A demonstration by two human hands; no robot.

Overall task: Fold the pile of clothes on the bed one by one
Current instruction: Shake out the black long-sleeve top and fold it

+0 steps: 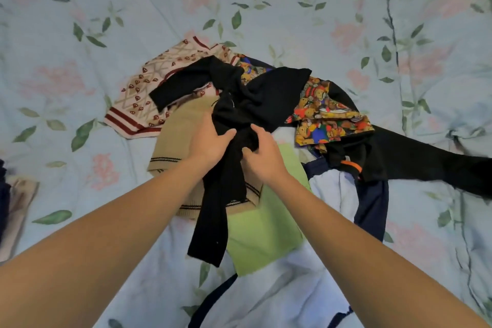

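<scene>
I have both hands, left hand (210, 141) and right hand (262, 153), clenched on the black sweater (255, 98) over the clothes pile. One sleeve hangs lengthwise toward me; another points far-left across the bed (80, 21).

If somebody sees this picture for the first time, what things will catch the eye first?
First, the two hands, left hand and right hand, gripping a black garment at the centre, above the pile. Next, the bright teddy-bear print cloth to its right and the lime green cloth below it. All lie on a pale floral bedsheet.
</scene>
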